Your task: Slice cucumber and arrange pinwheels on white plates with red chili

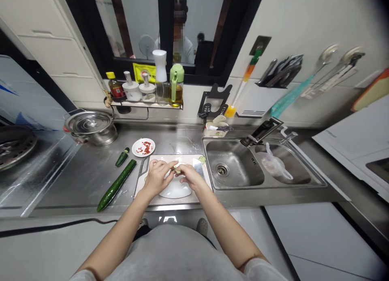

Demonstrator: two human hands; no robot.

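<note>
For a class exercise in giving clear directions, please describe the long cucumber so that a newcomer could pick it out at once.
On the steel counter, find the pale cutting board beside the sink. Left of the board, the long cucumber lies slantwise, glossy and dark green. It is several times longer than the stubby cucumber piece just beyond it.

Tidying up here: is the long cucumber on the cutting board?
No, the long cucumber lies directly on the steel counter, left of the cutting board.
</note>
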